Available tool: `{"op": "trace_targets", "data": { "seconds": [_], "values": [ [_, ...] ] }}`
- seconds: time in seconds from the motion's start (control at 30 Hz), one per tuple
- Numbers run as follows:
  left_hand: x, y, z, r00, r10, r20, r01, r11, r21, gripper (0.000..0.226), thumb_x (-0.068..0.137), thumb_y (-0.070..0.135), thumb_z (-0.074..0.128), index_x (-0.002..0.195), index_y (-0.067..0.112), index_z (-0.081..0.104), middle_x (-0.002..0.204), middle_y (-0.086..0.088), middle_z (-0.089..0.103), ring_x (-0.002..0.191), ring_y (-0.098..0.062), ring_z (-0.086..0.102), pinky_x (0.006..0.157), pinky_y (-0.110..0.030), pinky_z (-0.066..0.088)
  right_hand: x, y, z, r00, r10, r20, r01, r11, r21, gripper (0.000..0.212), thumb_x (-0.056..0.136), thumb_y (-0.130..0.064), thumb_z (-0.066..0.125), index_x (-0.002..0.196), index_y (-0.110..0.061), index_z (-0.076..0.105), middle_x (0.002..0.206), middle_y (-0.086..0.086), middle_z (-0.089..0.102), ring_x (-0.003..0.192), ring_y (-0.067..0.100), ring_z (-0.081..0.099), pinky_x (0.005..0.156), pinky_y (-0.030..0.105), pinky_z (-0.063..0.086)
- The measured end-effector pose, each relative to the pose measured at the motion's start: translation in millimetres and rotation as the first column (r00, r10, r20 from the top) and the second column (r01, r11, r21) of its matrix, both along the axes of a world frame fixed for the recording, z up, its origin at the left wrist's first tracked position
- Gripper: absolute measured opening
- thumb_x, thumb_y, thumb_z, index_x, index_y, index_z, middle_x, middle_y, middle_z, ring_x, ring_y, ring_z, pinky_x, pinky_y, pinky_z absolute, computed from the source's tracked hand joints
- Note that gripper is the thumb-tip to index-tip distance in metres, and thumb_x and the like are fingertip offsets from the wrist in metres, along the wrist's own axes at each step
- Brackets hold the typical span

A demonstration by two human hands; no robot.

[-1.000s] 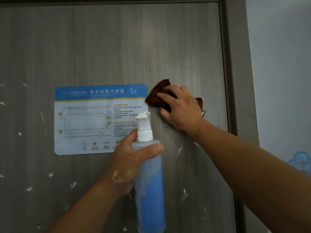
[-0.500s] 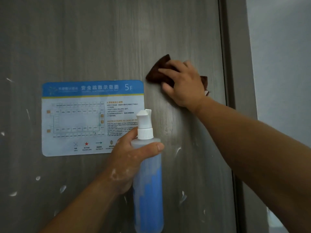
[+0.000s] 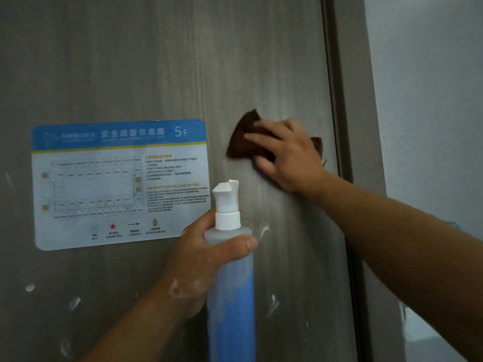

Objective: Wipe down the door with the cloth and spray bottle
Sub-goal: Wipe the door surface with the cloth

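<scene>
**Wipe pass in progress, right side of door**

My right hand (image 3: 287, 155) is flat on the brown cloth (image 3: 245, 142), fingers (image 3: 264, 138) spread loosely and pressing it against the door (image 3: 162, 61). The cloth sits just right of the evacuation sign (image 3: 117, 184), apart from it, and near the door's right edge by the frame (image 3: 358, 100). One corner pokes out up-left of my fingers, another shows behind my knuckles on the right.

My left hand (image 3: 201, 262) is wrapped around the spray bottle (image 3: 231, 283) just under the white cap, thumb across the front, fingers curled round the back. The bottle is upright, held in front of the door below the cloth, not touching it as far as I can tell. No finger is on the pump head (image 3: 226, 197), so I'm not spraying at this point.

Step, my read: wiping, mid-job. The patch around the cloth looks smeared and damp. White flecks (image 3: 74, 303) are on the lower left of the door, and more (image 3: 273, 304) sit below the bottle on the right.

Next move needs:
- firm flat pressure, cloth kept bunched under my palm
- strokes down toward the flecks right of the bottle
- care at the sign's edge so I don't lift it
- likely another spray for the lower-left spots; finger up to the pump first
</scene>
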State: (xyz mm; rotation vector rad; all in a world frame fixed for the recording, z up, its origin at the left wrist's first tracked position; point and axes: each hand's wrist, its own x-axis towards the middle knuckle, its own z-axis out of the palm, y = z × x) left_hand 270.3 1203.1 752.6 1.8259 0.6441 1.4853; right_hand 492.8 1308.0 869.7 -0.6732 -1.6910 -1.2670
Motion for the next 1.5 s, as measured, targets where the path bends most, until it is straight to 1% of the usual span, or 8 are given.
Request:
{"op": "trace_targets", "data": {
  "seconds": [0.17,0.37,0.47,0.8,0.97,1.13,1.37,1.5],
  "values": [
    [13.9,6.5,3.7,0.999,-0.052,0.018,0.052,0.999,-0.014,0.058,0.046,0.042,0.081,0.099,0.024,0.069,0.086,0.001,0.070,0.088,-0.021,0.069,0.075,-0.031,0.053,11.2,-1.6,68.8,0.971,-0.009,-0.241,0.015,1.000,0.023,0.046,0.095,-0.039,0.058,0.139,-0.026,0.067,0.146,0.002,0.059,0.119,0.033,0.051,0.104,0.034,0.039],
    [12.3,2.9,-5.0,0.996,-0.067,0.053,0.069,0.996,-0.050,0.065,0.043,0.040,0.084,0.106,0.028,0.071,0.100,-0.012,0.072,0.097,-0.031,0.067,0.086,-0.048,0.054,16.3,-7.9,-86.8,0.992,0.050,-0.114,-0.054,0.998,-0.039,0.047,0.091,-0.034,0.066,0.135,-0.019,0.070,0.144,0.009,0.061,0.108,0.033,0.054,0.095,0.044,0.047],
    [13.0,0.6,-10.1,0.996,-0.050,0.071,0.054,0.997,-0.055,0.065,0.039,0.040,0.083,0.101,0.024,0.072,0.093,-0.012,0.073,0.089,-0.029,0.068,0.077,-0.042,0.055,25.6,-7.9,-132.4,1.000,0.021,-0.017,-0.022,0.995,-0.095,0.046,0.090,-0.033,0.069,0.135,-0.021,0.071,0.145,0.008,0.061,0.106,0.034,0.059,0.086,0.050,0.050],
    [23.8,9.3,-9.3,0.993,-0.108,0.053,0.113,0.990,-0.082,0.067,0.042,0.038,0.083,0.107,0.029,0.070,0.092,-0.001,0.075,0.088,-0.020,0.072,0.073,-0.034,0.053,29.1,-3.7,66.5,0.958,-0.032,-0.284,0.028,0.999,-0.021,0.051,0.096,-0.043,0.052,0.142,-0.027,0.063,0.149,-0.001,0.056,0.126,0.030,0.049,0.111,0.035,0.036],
    [20.9,8.1,-27.9,0.994,-0.090,0.064,0.099,0.984,-0.151,0.058,0.041,0.036,0.083,0.098,0.032,0.073,0.096,-0.006,0.075,0.088,-0.024,0.072,0.071,-0.035,0.055,25.7,-4.6,-15.8,0.965,0.020,-0.262,-0.025,1.000,-0.015,0.049,0.093,-0.036,0.059,0.139,-0.021,0.066,0.147,0.004,0.057,0.118,0.031,0.049,0.102,0.028,0.033],
    [8.9,-2.5,-48.9,0.999,-0.035,0.032,0.041,0.978,-0.203,0.053,0.039,0.038,0.084,0.091,0.034,0.073,0.095,-0.010,0.074,0.090,-0.028,0.070,0.074,-0.038,0.055,38.2,-7.7,-112.9,0.991,0.005,-0.132,-0.012,0.998,-0.057,0.045,0.092,-0.032,0.069,0.135,-0.017,0.070,0.145,0.010,0.060,0.109,0.035,0.055,0.096,0.050,0.047],
    [16.9,-0.6,-45.2,1.000,-0.002,-0.015,-0.001,0.984,-0.178,0.052,0.042,0.040,0.083,0.093,0.036,0.073,0.086,0.000,0.074,0.084,-0.020,0.071,0.072,-0.032,0.057,23.6,-10.9,26.5,0.958,-0.022,-0.287,0.011,0.999,-0.039,0.050,0.093,-0.040,0.059,0.140,-0.025,0.065,0.148,0.002,0.056,0.124,0.034,0.051,0.109,0.039,0.040],
    [15.4,-1.4,-47.0,1.000,-0.018,0.000,0.018,0.984,-0.175,0.055,0.041,0.039,0.082,0.096,0.038,0.073,0.086,0.001,0.074,0.083,-0.017,0.071,0.072,-0.030,0.056,7.5,-5.8,16.8,0.934,-0.003,-0.358,-0.006,1.000,-0.024,0.049,0.093,-0.039,0.059,0.139,-0.024,0.065,0.148,0.000,0.056,0.124,0.030,0.049,0.108,0.038,0.041]
  ]
}}
